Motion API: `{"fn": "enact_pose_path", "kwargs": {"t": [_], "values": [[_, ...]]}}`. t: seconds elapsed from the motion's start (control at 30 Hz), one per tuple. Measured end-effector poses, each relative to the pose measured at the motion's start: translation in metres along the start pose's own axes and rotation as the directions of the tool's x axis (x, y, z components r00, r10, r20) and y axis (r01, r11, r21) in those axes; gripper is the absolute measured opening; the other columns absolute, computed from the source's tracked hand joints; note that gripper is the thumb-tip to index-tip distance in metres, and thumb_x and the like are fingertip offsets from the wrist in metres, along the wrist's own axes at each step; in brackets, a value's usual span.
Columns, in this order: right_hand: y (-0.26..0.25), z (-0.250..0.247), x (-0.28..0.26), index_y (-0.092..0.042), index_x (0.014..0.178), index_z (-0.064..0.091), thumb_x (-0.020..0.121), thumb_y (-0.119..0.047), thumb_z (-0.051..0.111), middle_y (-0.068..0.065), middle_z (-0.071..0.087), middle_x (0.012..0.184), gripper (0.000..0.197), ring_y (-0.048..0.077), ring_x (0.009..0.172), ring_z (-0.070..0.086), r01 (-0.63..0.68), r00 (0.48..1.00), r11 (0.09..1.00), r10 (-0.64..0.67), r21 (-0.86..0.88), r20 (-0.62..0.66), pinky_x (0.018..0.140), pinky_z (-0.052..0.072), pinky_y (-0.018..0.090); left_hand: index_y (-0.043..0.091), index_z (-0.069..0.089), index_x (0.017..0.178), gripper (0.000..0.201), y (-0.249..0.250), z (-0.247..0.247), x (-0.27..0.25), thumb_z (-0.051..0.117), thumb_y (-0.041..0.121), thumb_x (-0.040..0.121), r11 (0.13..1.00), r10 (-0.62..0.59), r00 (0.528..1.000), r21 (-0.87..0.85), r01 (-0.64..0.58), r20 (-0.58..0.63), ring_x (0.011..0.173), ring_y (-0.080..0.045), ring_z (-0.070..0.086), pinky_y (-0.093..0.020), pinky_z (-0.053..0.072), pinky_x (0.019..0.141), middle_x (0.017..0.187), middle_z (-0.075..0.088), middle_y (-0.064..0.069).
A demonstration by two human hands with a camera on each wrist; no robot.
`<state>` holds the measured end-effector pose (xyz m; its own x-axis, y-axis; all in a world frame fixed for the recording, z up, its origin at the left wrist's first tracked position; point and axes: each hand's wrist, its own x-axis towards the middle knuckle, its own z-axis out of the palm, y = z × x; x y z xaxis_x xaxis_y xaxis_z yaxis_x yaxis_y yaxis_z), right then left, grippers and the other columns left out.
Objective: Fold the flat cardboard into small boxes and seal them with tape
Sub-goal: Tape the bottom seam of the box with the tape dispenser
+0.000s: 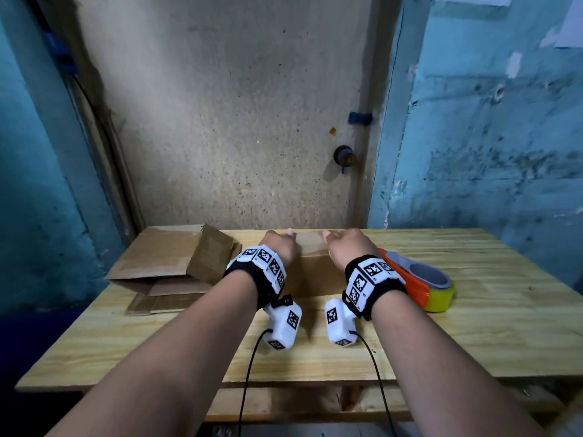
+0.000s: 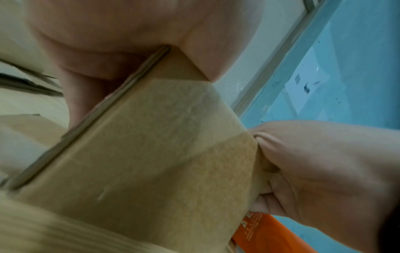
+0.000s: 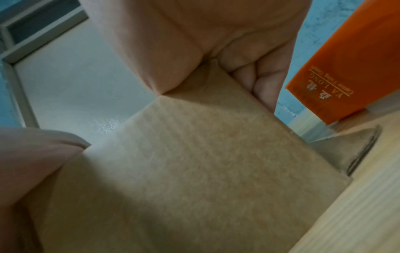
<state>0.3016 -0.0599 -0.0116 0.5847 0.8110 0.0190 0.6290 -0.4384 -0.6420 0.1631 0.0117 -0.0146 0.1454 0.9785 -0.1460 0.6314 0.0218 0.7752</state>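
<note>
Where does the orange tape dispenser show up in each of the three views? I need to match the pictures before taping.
Head: tape dispenser lies on the table, right of the right hand, partly hidden by the wrist band.
Left wrist: only an orange corner at the bottom edge, below the right hand.
Right wrist: orange printed body at the upper right, beside the fingers.
Shared landmark: the cardboard box that both hands grip.

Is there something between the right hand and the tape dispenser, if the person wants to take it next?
Nothing visible stands between them. The tape dispenser lies on the table just right of the right hand. But that hand and the left hand both grip the cardboard box, so it must let go first.
</note>
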Motion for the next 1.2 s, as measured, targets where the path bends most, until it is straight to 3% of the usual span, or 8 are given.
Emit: {"fn": "enact_pose_path", "kwargs": {"t": [0.2,0.27,0.37,0.47,0.77,0.9,1.03,1.2], "values": [[-0.002,-0.001,-0.004,-0.013,0.116,0.068,0.110,-0.047,0.035,0.011,0.069,0.102,0.047,0.035,0.095,0.064,-0.003,0.999,1.000,0.002,-0.029,-0.044,0.088,0.051,0.040,0.009,0.020,0.160,0.055,0.010,-0.005,-0.011,0.030,0.022,0.108,0.999,-0.033,0.998,0.001,0.033,-0.045,0.134,-0.036,0.048,-0.034,0.042,0.106,0.150,0.044,-0.023],[-0.006,-0.002,-0.007,-0.014,0.120,0.065,0.112,-0.042,0.034,0.013,0.070,0.109,0.043,0.035,0.101,0.065,-0.011,0.999,0.998,0.008,-0.067,-0.045,0.088,0.049,0.040,0.008,0.035,0.153,0.056,0.009,-0.003,-0.018,0.038,0.041,0.107,0.999,-0.027,0.999,0.032,0.028,-0.027,0.122,-0.034,0.056,-0.037,0.047,0.100,0.139,0.054,-0.018],[-0.010,-0.002,-0.014,-0.014,0.133,0.059,0.111,-0.048,0.029,0.014,0.067,0.130,0.051,0.033,0.117,0.064,-0.025,1.000,0.995,0.024,-0.093,-0.012,0.100,0.049,0.043,0.006,0.059,0.126,0.122,0.000,0.002,-0.024,0.060,0.100,0.049,0.994,-0.033,0.999,-0.107,0.029,-0.039,0.094,-0.030,0.065,-0.039,0.055,0.085,0.111,0.069,-0.011],[-0.008,0.000,-0.014,-0.011,0.144,0.051,0.105,-0.067,0.025,0.014,0.062,0.140,0.073,0.034,0.126,0.060,-0.019,1.000,0.994,0.019,-0.112,-0.001,0.105,0.047,0.045,0.008,0.055,0.130,0.144,-0.002,0.006,-0.021,0.056,0.107,0.025,0.996,-0.035,0.998,-0.085,0.030,-0.060,0.094,-0.035,0.066,-0.044,0.057,0.086,0.112,0.069,-0.014],[-0.005,0.001,-0.008,-0.017,0.130,0.064,0.078,-0.091,0.048,0.008,0.070,0.110,0.092,0.032,0.099,0.066,-0.003,0.999,0.999,0.004,-0.039,0.037,0.094,0.055,0.043,0.007,0.053,0.135,0.095,-0.007,0.001,-0.009,0.056,0.082,0.076,0.997,0.003,1.000,-0.073,-0.005,-0.019,0.097,-0.035,0.062,-0.037,0.049,0.083,0.119,0.066,-0.016],[-0.003,0.000,-0.008,-0.015,0.137,0.061,0.090,-0.079,0.053,0.011,0.069,0.131,0.080,0.034,0.113,0.066,-0.019,0.999,1.000,0.018,0.004,0.035,0.097,0.053,0.041,0.003,0.052,0.137,0.067,-0.007,-0.001,-0.004,0.048,0.058,0.099,1.000,0.009,1.000,-0.030,-0.009,-0.015,0.111,-0.037,0.060,-0.033,0.039,0.083,0.128,0.062,-0.019],[0.000,0.001,-0.002,-0.013,0.121,0.069,0.100,-0.065,0.044,0.011,0.073,0.116,0.062,0.032,0.099,0.068,-0.020,0.999,0.999,0.019,0.041,0.027,0.093,0.053,0.041,0.001,0.054,0.134,0.048,-0.006,0.000,0.002,0.040,0.037,0.106,1.000,0.013,1.000,0.000,-0.013,-0.018,0.102,-0.033,0.062,-0.033,0.043,0.083,0.119,0.062,-0.018],[0.004,0.000,0.002,-0.011,0.123,0.067,0.109,-0.051,0.034,0.014,0.070,0.117,0.053,0.033,0.099,0.063,-0.052,0.999,0.997,0.052,0.059,0.001,0.091,0.048,0.039,-0.002,0.055,0.130,0.050,-0.009,0.004,0.003,0.036,0.039,0.109,0.997,-0.045,0.991,-0.074,0.036,-0.125,0.115,-0.039,0.059,-0.032,0.036,0.084,0.126,0.062,-0.022]]}}
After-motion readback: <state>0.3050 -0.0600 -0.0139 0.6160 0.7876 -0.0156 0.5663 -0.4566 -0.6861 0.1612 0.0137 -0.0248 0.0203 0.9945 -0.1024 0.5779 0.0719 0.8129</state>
